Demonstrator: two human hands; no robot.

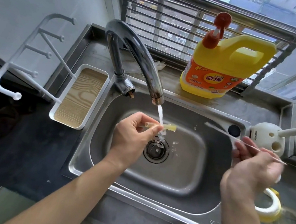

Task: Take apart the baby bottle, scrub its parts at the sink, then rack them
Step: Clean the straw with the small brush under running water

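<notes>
Pinched one tube (169, 128) under one tap (133, 51) with left hand (133, 138) — gripped one thin brush (221, 131) with right hand (254, 167), over one sink (181, 175).

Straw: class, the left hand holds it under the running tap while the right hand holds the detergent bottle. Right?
Wrong on one point: the head view shows the right hand holding a thin brush; the detergent bottle stands behind the sink. The rest holds.

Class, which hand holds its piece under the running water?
The left hand, pinching the yellow straw in the stream; the right hand holds a thin brush aside.
</notes>
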